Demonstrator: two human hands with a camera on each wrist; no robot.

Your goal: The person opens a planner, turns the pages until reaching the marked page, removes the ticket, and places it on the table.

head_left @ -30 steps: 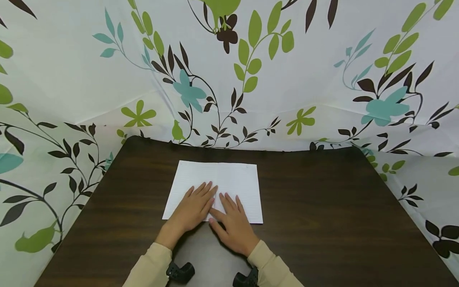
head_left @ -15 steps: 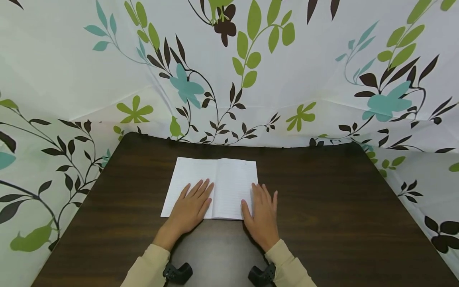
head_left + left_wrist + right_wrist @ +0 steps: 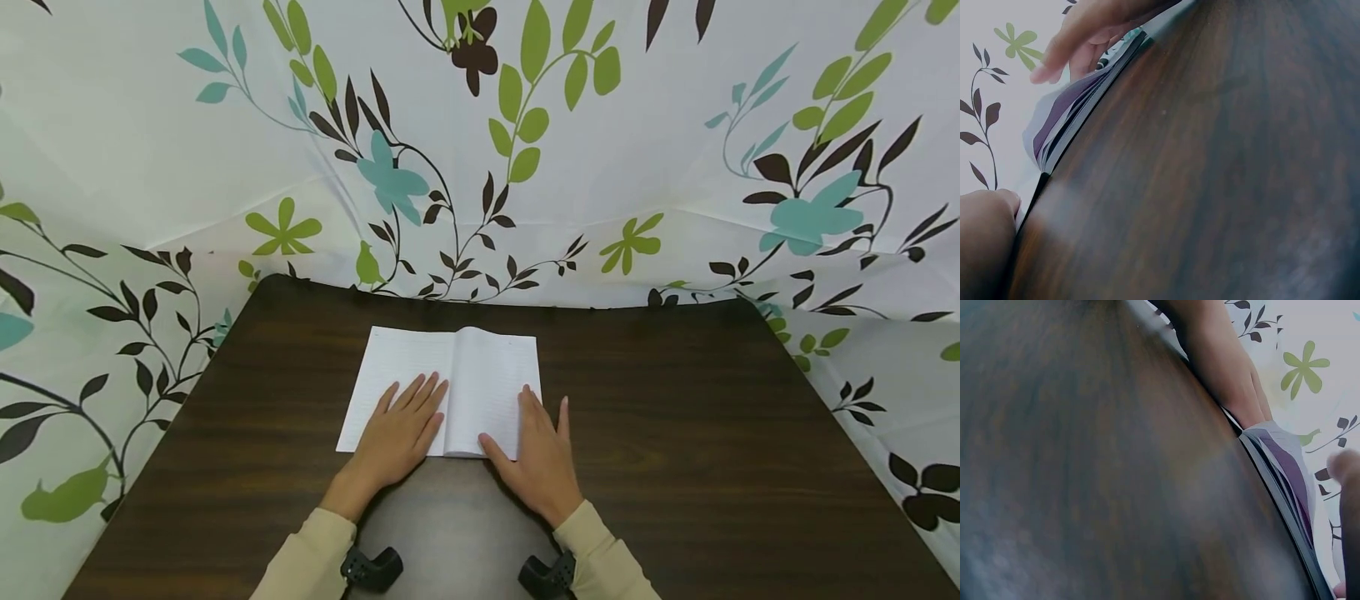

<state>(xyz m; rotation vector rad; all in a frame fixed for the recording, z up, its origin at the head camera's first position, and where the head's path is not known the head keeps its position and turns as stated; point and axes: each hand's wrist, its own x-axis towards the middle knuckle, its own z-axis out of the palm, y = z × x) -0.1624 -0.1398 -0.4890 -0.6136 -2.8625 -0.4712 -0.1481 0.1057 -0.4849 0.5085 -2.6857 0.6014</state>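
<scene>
An open notebook with white lined pages (image 3: 491, 375) lies on the table. My left hand (image 3: 397, 437) rests flat on its left page, fingers spread and pointing up toward the fold. On the right page's outer part, near the lower right corner, lies my right hand (image 3: 540, 458), its thumb stretched toward the fold and its fingers fairly straight. The right page bulges up beside the fold. In the left wrist view the page edges (image 3: 1066, 119) fan up in a curve under the right hand (image 3: 1094, 34); the right wrist view also shows the curved pages (image 3: 1291, 469) beside the left hand (image 3: 1225, 365).
The dark wooden table (image 3: 697, 450) extends on both sides of the notebook. A grey patch (image 3: 457, 525) lies in front of it, between the forearms. Behind the table hangs a white cloth (image 3: 637, 125) with leaf and flower prints. Black devices (image 3: 372, 571) sit at both wrists.
My right hand has moved from the fold out to the right side of the page, then slightly back left. The right page now bulges more. The left hand stays on its page.
</scene>
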